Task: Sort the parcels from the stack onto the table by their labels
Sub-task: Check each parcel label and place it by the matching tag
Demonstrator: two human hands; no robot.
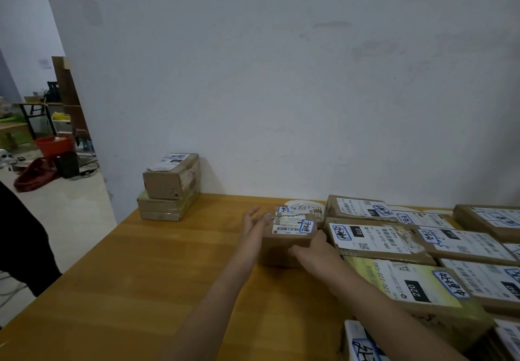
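A small brown parcel with a white label and a blue-edged handwritten tag rests on the wooden table. My left hand lies flat against its left side, fingers spread. My right hand presses on its front right corner. Behind it sits another small labelled parcel. To the right lie several labelled parcels in rows, among them one marked 070 and a yellow-green one marked 220. At the table's far left corner stands a stack of two parcels.
A white wall runs along the table's far edge. On the left, past the table's edge, is open floor with a red bin, a red bag and furniture. A dark-clothed person stands at the left edge.
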